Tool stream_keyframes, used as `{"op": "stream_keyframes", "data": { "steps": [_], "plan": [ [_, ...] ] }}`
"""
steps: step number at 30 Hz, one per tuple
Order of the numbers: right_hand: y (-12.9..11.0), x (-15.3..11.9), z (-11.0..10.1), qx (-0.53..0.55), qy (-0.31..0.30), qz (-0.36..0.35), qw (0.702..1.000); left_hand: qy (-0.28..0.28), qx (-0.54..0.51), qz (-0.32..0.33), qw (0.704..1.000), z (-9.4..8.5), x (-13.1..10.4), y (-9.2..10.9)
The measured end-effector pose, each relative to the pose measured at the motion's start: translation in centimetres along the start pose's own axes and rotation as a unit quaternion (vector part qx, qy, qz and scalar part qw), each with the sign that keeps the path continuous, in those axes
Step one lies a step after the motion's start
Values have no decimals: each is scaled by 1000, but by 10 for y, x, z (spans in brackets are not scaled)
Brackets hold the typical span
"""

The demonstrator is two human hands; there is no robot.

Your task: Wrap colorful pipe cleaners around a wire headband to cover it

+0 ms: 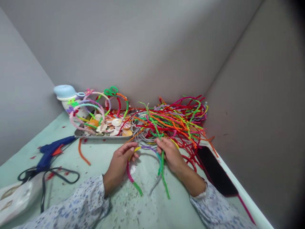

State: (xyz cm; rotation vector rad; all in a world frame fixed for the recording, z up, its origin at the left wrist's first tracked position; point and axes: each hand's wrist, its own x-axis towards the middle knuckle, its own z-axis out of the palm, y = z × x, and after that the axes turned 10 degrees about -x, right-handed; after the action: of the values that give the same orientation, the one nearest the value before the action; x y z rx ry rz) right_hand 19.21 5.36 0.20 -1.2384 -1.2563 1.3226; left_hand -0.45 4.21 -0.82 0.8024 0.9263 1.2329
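Both hands are around a headband (pixel 148 147) wrapped in yellow, purple, teal, pink and green fuzzy pipe cleaner; its bare grey end shows at the lower right. My left hand (pixel 120 162) is closed on its left side, pinching near the yellow part. With closed fingers, my right hand (pixel 172 155) grips a green pipe cleaner (pixel 165 181) against the right side of the band, near the purple and teal parts. The green strand runs up above the fingers and hangs down below them. The fingertips partly hide where it meets the band.
Finished headbands (pixel 87 106) lean over a metal tray (pixel 105 137) of shells beside a white-and-blue bottle (pixel 65 92). A pile of pipe cleaners (pixel 181 117) and grey bands lies behind my hands. A blue glue gun (pixel 47 156) with cord is left; a phone (pixel 215 171) lies right.
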Motion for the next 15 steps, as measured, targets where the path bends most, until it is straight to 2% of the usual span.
{"op": "stream_keyframes", "data": {
  "steps": [7, 12, 15],
  "plan": [
    [4, -5, 7, -130, 37, -94, 986, 3, -17, 10, 1000, 1, 0, 2],
    [5, -7, 8, -171, 5, -90, 981, 12, -48, 15, 999, 0, 2, 3],
    [7, -5, 7, -143, -28, -66, 987, 7, -36, 29, 999, 0, 1, 2]
  ]
}}
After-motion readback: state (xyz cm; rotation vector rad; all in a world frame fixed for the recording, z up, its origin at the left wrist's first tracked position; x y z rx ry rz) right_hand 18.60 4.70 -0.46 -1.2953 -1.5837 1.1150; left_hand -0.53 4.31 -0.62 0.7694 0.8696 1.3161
